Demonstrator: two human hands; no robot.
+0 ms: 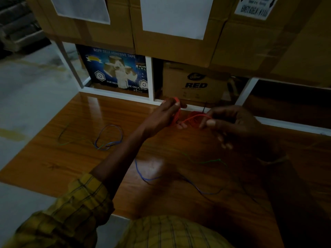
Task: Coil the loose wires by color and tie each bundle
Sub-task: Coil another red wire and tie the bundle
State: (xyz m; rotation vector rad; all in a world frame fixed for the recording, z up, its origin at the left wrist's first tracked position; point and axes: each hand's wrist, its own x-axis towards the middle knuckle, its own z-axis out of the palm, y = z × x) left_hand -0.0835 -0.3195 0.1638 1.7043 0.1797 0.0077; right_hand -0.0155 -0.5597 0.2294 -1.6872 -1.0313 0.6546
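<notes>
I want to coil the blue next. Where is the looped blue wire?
In the head view, the looped blue wire lies on the wooden table, left of the left forearm, beside a green wire.

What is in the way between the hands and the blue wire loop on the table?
Nothing visible. Bare wooden table lies between the left hand and the blue wire loop. Both hands, the right hand too, are busy holding the red wire.

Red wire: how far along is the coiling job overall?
Done: nothing looks tied yet. In hand: the left hand holds a red wire coil while the right hand pinches its loose strand, feeding it. Left: a blue wire loop lies loosely coiled at the left of the wooden table, another blue wire and green wires lie uncoiled.
</notes>
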